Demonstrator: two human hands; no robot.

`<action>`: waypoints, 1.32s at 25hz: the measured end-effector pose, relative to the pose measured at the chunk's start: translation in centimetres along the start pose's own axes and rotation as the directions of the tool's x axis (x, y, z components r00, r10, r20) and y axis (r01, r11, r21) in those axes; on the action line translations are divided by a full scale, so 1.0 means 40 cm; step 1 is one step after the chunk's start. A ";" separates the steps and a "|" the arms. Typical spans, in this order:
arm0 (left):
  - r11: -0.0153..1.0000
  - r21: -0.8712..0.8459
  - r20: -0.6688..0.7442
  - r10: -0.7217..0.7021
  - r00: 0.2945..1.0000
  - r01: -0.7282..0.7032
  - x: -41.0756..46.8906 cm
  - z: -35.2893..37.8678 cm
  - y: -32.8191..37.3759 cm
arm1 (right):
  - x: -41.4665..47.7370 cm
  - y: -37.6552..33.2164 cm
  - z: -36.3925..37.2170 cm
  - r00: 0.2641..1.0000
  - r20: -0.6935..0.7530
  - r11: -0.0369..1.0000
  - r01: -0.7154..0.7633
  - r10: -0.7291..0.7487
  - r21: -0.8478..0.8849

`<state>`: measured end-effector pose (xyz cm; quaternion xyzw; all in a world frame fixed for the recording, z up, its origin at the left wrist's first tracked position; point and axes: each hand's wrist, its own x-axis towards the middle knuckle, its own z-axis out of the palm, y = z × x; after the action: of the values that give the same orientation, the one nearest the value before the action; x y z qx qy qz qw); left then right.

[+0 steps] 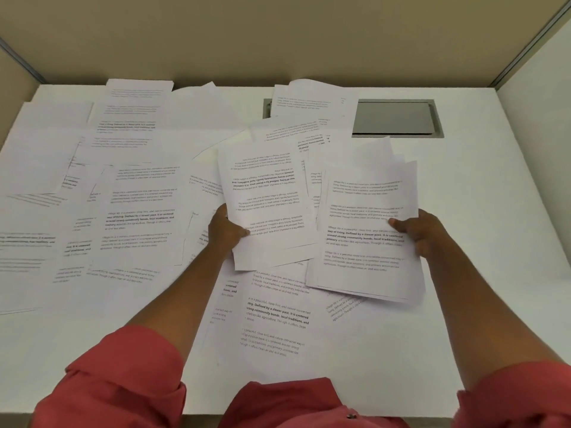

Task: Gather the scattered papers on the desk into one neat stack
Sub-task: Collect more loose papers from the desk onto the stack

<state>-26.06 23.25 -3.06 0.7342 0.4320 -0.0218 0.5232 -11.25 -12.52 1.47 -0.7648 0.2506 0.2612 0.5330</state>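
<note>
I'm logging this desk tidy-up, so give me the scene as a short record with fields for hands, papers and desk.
left hand: grips a few sheets, print upside down to the camera
right hand: holds a thicker bundle, edges uneven
loose papers: overlapping across the desk's left and middle
desk: white, with a grey hatch at the back partly under sheets
progress: two separate handfuls, no single stack yet

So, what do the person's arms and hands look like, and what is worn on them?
Both arms wear sleeves of a coral-red fabric. The left sleeve and the right sleeve are bunched in folds near the elbow, so the forearms are bare. The left hand and the right hand are ungloved, and no watch, ring or bracelet shows on the sides in view.
</note>
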 end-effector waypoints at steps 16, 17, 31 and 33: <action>0.982 0.121 0.200 0.121 0.972 -0.147 -0.065 0.095 0.054 | -0.018 -0.032 0.110 0.962 0.271 0.962 -0.072 -0.003 0.264; 0.981 0.108 0.205 0.137 0.969 -0.162 -0.073 0.109 0.054 | -0.019 -0.019 0.141 0.970 0.242 0.976 -0.076 0.026 0.203; 0.954 0.294 0.311 -0.043 0.950 -0.053 -0.065 0.064 0.013 | -0.116 0.045 0.306 0.997 0.011 0.856 0.066 -0.070 -0.513; 0.955 0.290 0.294 -0.020 0.956 -0.069 -0.080 0.061 0.010 | -0.136 0.072 0.319 0.997 0.030 0.891 0.077 -0.071 -0.447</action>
<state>-26.74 19.34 -2.31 0.7983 0.3321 -0.1888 0.4656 -18.83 -0.77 -0.64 -0.8740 0.1510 0.2964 0.3542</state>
